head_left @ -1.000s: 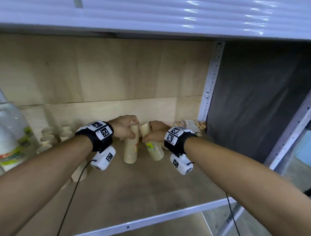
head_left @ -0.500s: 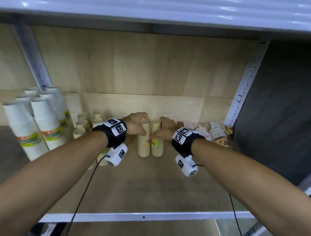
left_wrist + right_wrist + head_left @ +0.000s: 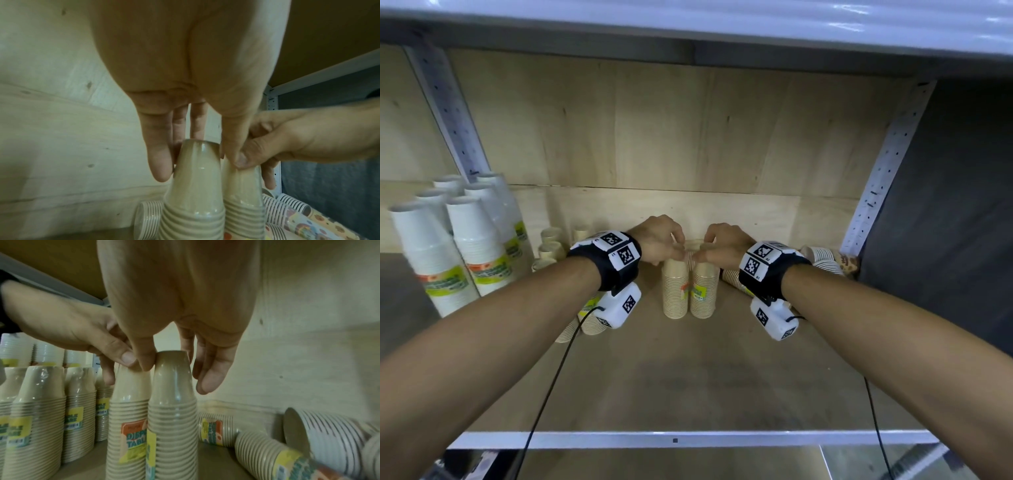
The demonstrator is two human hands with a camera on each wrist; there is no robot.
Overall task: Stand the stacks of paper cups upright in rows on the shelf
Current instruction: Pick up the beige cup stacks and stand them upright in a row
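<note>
Two beige paper cup stacks in clear wrap stand upright, touching side by side, mid-shelf: the left stack point(image 3: 674, 291) point(image 3: 195, 186) point(image 3: 129, 410) and the right stack point(image 3: 703, 291) point(image 3: 242, 191) point(image 3: 172, 410). My left hand point(image 3: 674, 251) point(image 3: 197, 155) pinches the top of the left stack between thumb and fingers. My right hand point(image 3: 703, 251) point(image 3: 174, 374) pinches the top of the right stack the same way. The two thumbs meet between the stack tops.
Several upright beige stacks point(image 3: 551, 246) point(image 3: 37, 410) stand to the left, with taller white cup stacks point(image 3: 458, 246) beyond. Lying stacks point(image 3: 822, 257) point(image 3: 267, 451) are piled at the right by the metal post point(image 3: 887, 164). The wooden shelf board point(image 3: 688, 377) runs to its front rail.
The right stack was tilted a second ago and now stands upright against the left one. Both hands have slid up to the stack tops. My head view has shifted left.
</note>
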